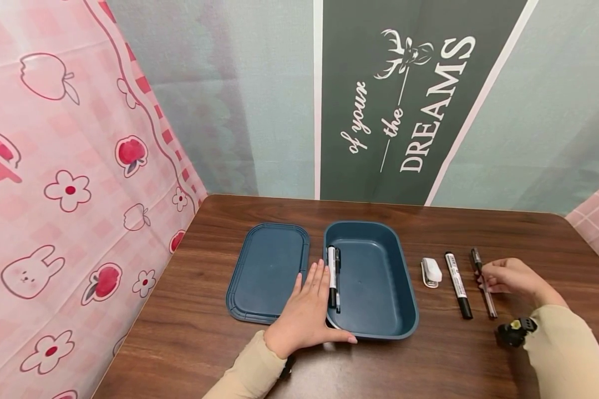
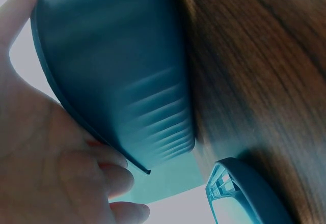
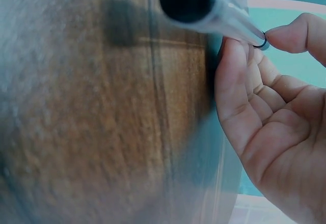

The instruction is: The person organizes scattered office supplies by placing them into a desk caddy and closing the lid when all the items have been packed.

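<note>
A dark blue box (image 1: 374,277) stands open on the wooden table, with two black pens (image 1: 333,274) lying along its left inner wall. My left hand (image 1: 311,302) rests flat on the box's left front corner, fingers straight over the rim and thumb along the front edge. The left wrist view shows the palm (image 2: 46,158) against the box's outer wall (image 2: 117,66). My right hand (image 1: 486,277) pinches a thin clear pen (image 1: 485,285) lying at the far right. In the right wrist view, thumb and fingertip grip that pen's barrel (image 3: 224,12).
The box's blue lid (image 1: 267,271) lies flat just left of the box. A white correction tape (image 1: 431,271) and a black and white marker (image 1: 458,284) lie between the box and the thin pen. Patterned cloth walls stand at the left and back.
</note>
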### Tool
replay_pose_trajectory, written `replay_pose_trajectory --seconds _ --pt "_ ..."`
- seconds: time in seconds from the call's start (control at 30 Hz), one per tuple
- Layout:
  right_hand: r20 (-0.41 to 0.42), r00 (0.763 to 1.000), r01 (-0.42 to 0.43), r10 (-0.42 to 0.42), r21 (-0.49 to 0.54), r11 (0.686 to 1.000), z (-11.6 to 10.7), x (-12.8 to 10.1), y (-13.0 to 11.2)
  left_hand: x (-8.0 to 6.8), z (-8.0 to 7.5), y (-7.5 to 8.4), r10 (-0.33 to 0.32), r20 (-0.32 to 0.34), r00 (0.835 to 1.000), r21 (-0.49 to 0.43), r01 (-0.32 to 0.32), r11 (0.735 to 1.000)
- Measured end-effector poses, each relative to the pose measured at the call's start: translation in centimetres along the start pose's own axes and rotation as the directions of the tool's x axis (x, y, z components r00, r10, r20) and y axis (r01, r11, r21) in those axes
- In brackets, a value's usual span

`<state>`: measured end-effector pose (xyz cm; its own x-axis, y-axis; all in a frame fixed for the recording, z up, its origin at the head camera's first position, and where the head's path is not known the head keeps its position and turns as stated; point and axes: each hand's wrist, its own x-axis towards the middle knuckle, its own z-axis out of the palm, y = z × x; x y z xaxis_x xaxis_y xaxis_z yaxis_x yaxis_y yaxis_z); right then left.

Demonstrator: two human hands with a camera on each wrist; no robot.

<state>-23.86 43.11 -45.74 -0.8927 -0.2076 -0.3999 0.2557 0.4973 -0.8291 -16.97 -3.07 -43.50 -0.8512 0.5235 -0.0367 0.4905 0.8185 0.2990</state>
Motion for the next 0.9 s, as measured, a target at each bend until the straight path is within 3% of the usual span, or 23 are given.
replay_pose_trajectory --seconds 0.9 --pt "-0.079 0.996 0.031 -0.035 -0.043 0.999 0.66 -0.23 -0.57 0.0 -0.03 0.08 -0.002 0.006 1.0 0.001 0.002 1.0"
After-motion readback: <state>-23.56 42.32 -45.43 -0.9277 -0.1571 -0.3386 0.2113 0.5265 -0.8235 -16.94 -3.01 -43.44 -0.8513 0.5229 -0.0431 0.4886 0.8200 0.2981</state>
